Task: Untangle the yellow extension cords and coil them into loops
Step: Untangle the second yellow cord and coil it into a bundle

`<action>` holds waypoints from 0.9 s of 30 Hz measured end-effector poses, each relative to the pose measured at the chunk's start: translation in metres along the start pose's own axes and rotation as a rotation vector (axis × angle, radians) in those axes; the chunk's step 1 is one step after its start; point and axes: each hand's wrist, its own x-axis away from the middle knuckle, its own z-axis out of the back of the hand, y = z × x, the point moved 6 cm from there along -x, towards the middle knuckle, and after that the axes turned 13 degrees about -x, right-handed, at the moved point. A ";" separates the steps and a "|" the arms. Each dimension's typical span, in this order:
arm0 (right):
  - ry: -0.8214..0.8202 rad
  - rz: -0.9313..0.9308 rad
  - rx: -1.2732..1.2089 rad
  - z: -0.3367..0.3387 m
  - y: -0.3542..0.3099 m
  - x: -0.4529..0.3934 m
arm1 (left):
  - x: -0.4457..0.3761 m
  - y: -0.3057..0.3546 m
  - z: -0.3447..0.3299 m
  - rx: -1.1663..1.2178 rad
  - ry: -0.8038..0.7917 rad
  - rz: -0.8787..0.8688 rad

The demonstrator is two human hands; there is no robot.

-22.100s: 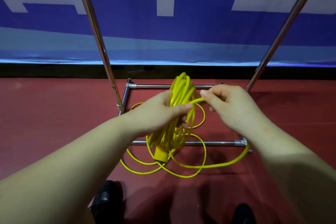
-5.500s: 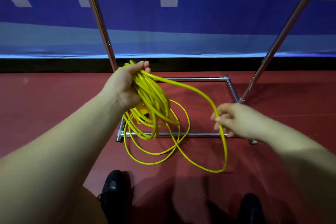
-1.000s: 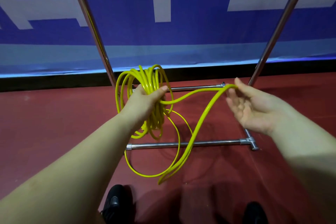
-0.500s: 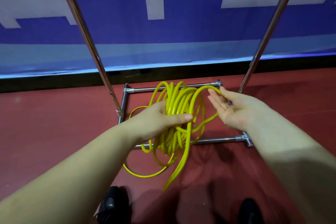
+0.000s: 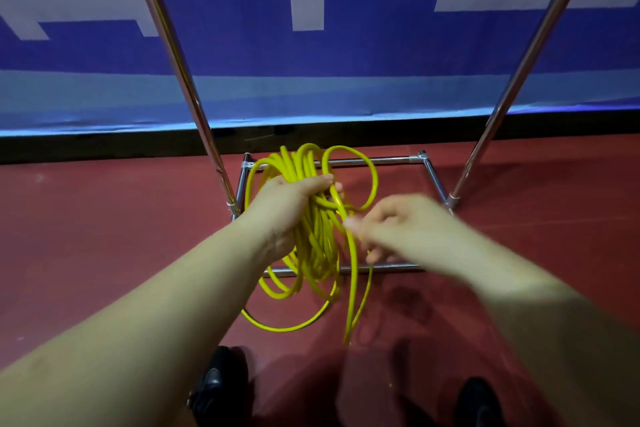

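A yellow extension cord [image 5: 317, 246] hangs as a bundle of several loops from my left hand [image 5: 291, 208], whose fingers curl round the top of the coil. The loops rise above the hand and droop below it toward the red floor. A loose length of the cord [image 5: 353, 288] trails down from the bundle to the floor, where another strand curves. My right hand [image 5: 391, 229] is blurred, just right of the coil, fingers bent beside the loose strand; whether it grips the strand is unclear.
A chrome rack base [image 5: 381, 160] lies on the red floor around the cord, with two slanted poles, the left pole [image 5: 180, 69] and the right pole [image 5: 526, 59]. A blue and white banner [image 5: 311, 28] hangs behind. My black shoes [image 5: 218, 388] are at the bottom edge.
My right hand has dropped from the top of the coil, palm up, to lower beside the loose strand. A new loop now sits on the bundle in my left hand.
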 end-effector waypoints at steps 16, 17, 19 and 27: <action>-0.031 0.222 0.375 -0.020 0.032 -0.006 | -0.008 0.022 0.053 0.378 0.154 0.075; 0.077 0.275 0.320 -0.009 0.025 -0.006 | -0.007 0.021 0.051 0.360 0.154 0.080; 0.266 0.343 0.121 0.015 0.014 -0.003 | -0.005 0.019 0.045 0.316 0.123 0.095; 0.495 0.317 -0.009 0.055 -0.003 0.006 | 0.009 0.018 0.016 -0.038 -0.080 -0.009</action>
